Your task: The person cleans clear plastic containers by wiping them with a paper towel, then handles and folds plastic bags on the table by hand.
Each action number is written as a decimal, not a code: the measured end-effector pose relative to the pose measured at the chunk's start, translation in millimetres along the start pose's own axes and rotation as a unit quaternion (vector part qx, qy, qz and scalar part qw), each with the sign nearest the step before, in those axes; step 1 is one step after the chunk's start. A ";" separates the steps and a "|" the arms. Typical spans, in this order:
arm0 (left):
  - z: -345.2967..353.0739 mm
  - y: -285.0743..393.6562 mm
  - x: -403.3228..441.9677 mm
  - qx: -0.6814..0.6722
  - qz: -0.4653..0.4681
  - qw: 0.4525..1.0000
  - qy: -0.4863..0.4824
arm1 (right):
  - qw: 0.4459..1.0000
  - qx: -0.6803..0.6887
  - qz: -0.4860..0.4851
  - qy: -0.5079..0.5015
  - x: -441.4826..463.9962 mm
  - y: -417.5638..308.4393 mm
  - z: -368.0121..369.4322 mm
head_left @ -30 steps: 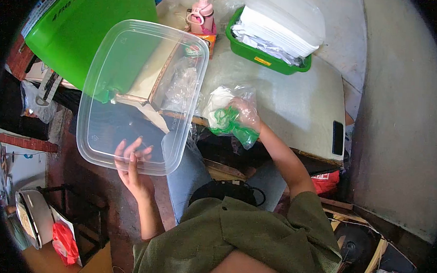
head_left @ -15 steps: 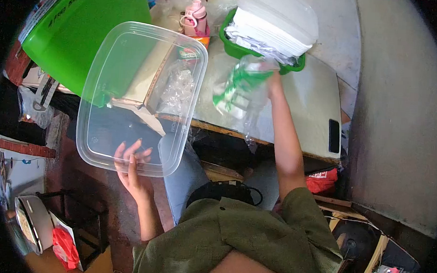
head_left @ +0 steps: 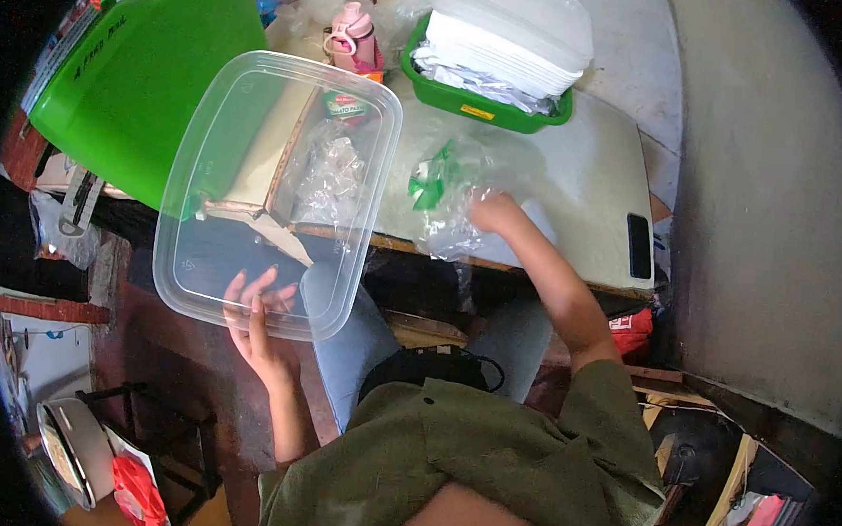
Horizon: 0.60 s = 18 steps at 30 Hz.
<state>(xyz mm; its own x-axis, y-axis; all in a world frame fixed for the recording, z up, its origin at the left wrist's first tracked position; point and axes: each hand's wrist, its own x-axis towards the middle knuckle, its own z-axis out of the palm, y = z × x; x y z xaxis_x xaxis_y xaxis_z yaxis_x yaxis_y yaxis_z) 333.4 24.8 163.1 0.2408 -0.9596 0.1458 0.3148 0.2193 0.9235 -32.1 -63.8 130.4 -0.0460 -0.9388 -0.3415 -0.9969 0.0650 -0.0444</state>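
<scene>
My left hand (head_left: pixel 263 326) grips the near edge of a large clear rectangular plastic lid (head_left: pixel 213 276), thumb on one side and fingers showing through it. The lid is tilted up in front of me, and the things behind it show through. My right hand (head_left: pixel 496 213) is closed on a crumpled clear plastic bag (head_left: pixel 453 228) with a green patch, just above the front of the table. Beyond that hand stands a green basin (head_left: pixel 524 122) with a stack of white containers (head_left: pixel 503 53) and crumpled plastic in it.
A big green plastic tub (head_left: pixel 145 87) with handwriting leans at the left. A pink bottle (head_left: pixel 354 38) and a tomato paste pack (head_left: pixel 345 105) are at the back. A phone (head_left: pixel 639 246) lies on the table's (head_left: pixel 597 177) right edge. A wall (head_left: pixel 767 205) bounds the right side.
My right hand has drawn the plastic bag back from the green basin, toward me and slightly left. My left hand still holds the lid in nearly the same place.
</scene>
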 end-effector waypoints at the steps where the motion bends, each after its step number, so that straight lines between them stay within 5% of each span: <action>1: -0.4 -0.5 -0.2 -0.001 0.001 1.000 -0.002 | 0.992 -0.072 -0.052 -0.092 0.7 3.9 0.7; 5: -5.3 -4.1 -5.0 0.027 -0.002 1.000 -0.001 | 0.969 0.154 -0.057 -0.182 -26.5 42.8 -52.6; 7: -3.5 -6.1 -5.9 0.023 -0.010 1.000 -0.006 | 0.876 0.464 -0.089 -0.096 -38.9 65.4 -39.2; 8: -2.4 -7.4 -5.7 0.011 -0.014 1.000 -0.007 | 0.876 0.466 -0.084 -0.090 -50.8 74.4 -33.2; 9: -1.0 -9.2 -5.6 0.000 -0.018 1.000 -0.005 | 0.966 0.256 -0.029 -0.011 -68.9 77.9 -25.8; 10: -0.5 -9.3 -6.1 -0.002 -0.021 1.000 -0.009 | 0.997 0.031 0.028 0.064 -87.4 81.1 -16.0; 12: -0.9 -7.9 -6.0 0.015 -0.017 1.000 -0.006 | 0.876 0.377 0.048 0.297 -118.0 94.4 11.8; 13: -1.4 -9.8 -6.2 0.012 -0.015 1.000 -0.003 | 0.875 0.378 0.054 0.297 -131.3 78.9 7.7; 15: 1.9 -12.8 -4.4 0.000 -0.017 1.000 -0.004 | 0.635 0.573 0.091 0.510 -143.2 25.5 -15.4; 16: 3.5 -13.4 -4.2 -0.013 -0.017 1.000 -0.001 | 0.650 0.560 0.122 0.500 -132.9 9.6 2.3; 17: 5.8 -13.0 -3.6 -0.011 -0.019 1.000 -0.006 | 0.714 0.433 0.006 0.550 -114.8 4.0 33.6; 18: 7.9 -11.6 -3.3 -0.011 -0.025 1.000 -0.007 | 0.747 0.498 0.027 0.439 -97.9 -8.1 48.5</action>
<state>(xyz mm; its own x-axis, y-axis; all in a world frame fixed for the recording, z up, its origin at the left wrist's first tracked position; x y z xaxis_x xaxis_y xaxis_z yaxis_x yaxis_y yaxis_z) 321.7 24.0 154.8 0.2123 -0.9715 0.1054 0.3467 0.1757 0.9214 -16.5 44.1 118.6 -0.5452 -0.7568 0.3607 -0.4704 -0.0800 -0.8788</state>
